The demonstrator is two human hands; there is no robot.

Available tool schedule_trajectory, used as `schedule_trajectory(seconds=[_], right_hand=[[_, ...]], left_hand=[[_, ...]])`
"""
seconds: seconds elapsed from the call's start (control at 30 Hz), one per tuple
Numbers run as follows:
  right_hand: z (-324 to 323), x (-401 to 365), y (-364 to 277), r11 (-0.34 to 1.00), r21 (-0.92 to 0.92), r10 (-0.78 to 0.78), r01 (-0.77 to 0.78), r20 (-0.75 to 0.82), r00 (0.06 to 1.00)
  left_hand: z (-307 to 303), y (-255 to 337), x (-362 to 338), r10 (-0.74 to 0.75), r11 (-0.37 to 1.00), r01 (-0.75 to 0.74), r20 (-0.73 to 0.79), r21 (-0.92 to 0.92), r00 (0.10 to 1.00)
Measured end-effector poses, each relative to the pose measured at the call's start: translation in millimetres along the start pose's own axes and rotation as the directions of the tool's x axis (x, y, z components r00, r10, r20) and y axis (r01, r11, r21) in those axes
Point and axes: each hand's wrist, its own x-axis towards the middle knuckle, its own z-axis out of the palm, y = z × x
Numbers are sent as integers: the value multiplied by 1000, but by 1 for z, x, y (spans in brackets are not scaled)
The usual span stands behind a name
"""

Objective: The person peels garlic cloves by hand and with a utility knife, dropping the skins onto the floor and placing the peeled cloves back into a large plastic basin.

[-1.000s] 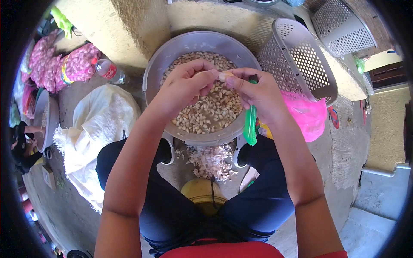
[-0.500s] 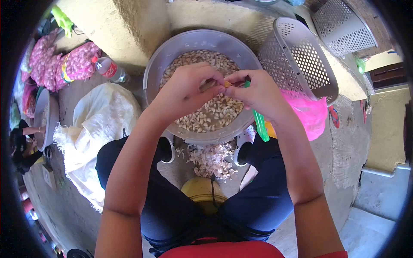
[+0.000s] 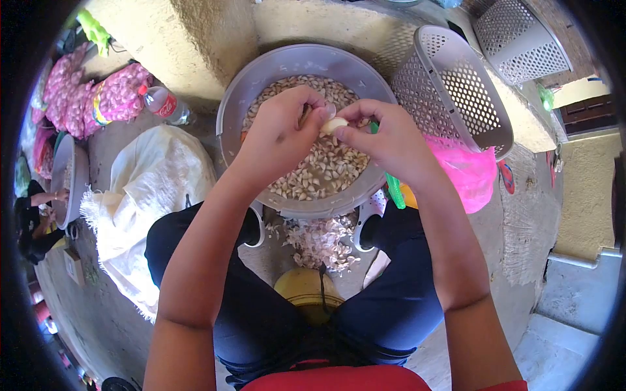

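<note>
Over the basin, my left hand (image 3: 287,127) is closed, thumb and fingers pinching a pale garlic clove (image 3: 334,126) with a bit of thin skin (image 3: 330,110) at its top. My right hand (image 3: 381,133) is closed too, its thumb and forefinger touching the clove's other side. A green-handled knife (image 3: 394,191) is tucked in my right palm; its blade is hidden. Below both hands stands a wide grey basin (image 3: 238,85) with many garlic cloves (image 3: 313,176) in water.
Peeled skins (image 3: 323,242) and a yellow container (image 3: 306,287) lie between my legs. A perforated grey basket (image 3: 433,91) and pink bag (image 3: 463,173) are right. Left are a white sack (image 3: 153,169), a cola bottle (image 3: 166,104), garlic net bags (image 3: 124,94) and another person's arm (image 3: 49,197).
My hands have drawn slightly apart and turned, bringing the pale clove into plain view between them. The green handle has shifted up and now shows less below my right hand.
</note>
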Motion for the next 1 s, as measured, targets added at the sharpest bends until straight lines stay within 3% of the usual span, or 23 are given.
schedule_trajectory(seconds=[0.07, 0.13, 0.27, 0.37, 0.43, 0.47, 0.53, 0.63, 0.73, 0.87, 1.0], right_hand=[[1, 1, 2, 997, 62, 37, -36, -30, 999], [-1, 1, 1, 976, 146, 167, -159, -40, 985], [-1, 4, 9, 992, 129, 29, -15, -107, 994], [-2, 2, 5, 991, 121, 74, -63, -90, 993], [-2, 0, -4, 985, 107, 143, -135, -69, 987], [-2, 0, -3, 991, 89, 107, -101, -71, 992], [-2, 0, 1, 998, 51, 36, -32, -72, 997], [-6, -2, -3, 962, 212, 171, -170, 12, 985], [-7, -2, 0, 885, 421, 179, -198, 84, 980], [-1, 2, 8, 617, 733, 196, -285, 207, 958], [3, 4, 13, 444, 841, 171, -310, 260, 950]], left_hand=[[0, 0, 1, -250, 944, 258, 63, -204, 966], [1, -4, 3, -316, 891, 327, 84, -315, 945], [-4, 5, 4, -382, 828, 422, 178, -368, 907], [-1, -8, 2, -231, 948, 268, 208, -170, 951], [-1, -6, 0, -131, 975, 160, 185, -153, 974], [-1, -5, 0, -79, 984, 105, 175, -143, 981], [-5, -5, 0, -132, 966, 175, 220, -191, 966], [-7, -5, 1, -166, 931, 243, 277, -272, 946], [-8, -2, 1, -196, 823, 340, 334, -455, 922], [0, -12, 3, -170, 597, 393, 368, -700, 914], [4, -7, 2, -223, 636, 356, 278, -685, 934]])
